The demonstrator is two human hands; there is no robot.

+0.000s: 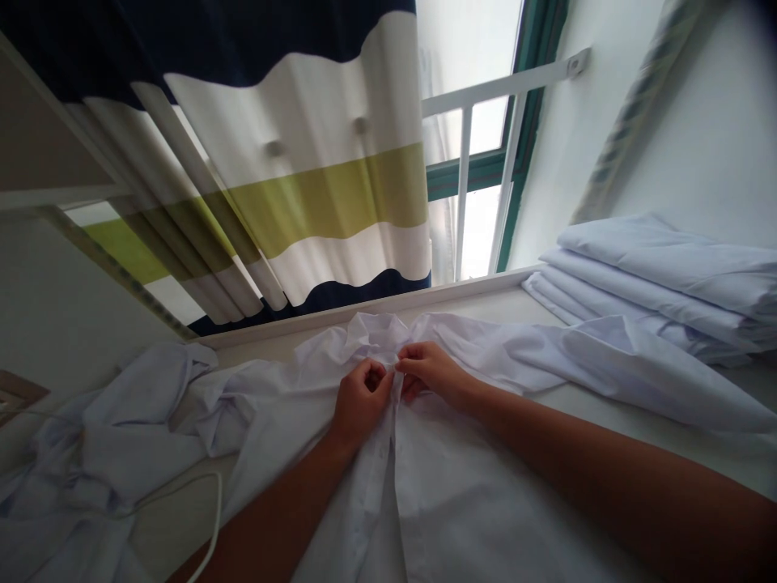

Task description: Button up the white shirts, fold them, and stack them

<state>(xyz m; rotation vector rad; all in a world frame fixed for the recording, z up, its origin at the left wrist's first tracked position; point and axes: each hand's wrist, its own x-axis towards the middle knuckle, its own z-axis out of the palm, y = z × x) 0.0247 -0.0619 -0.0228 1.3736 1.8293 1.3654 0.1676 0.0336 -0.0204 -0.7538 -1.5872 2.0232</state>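
Observation:
A white button-up shirt (461, 486) lies spread front-up on a white table (607, 405), collar toward the window. My left hand (359, 401) pinches the left edge of the shirt's front placket just below the collar. My right hand (432, 372) pinches the right edge at the same spot, so the two hands meet over the placket. One sleeve (637, 368) stretches out to the right.
A stack of folded white garments (668, 279) sits at the right against the wall. Crumpled white clothes (103, 437) pile up at the left, with a thin white cable (206, 502) beside them. A striped curtain (291, 186) and a barred window (479, 162) stand behind the table.

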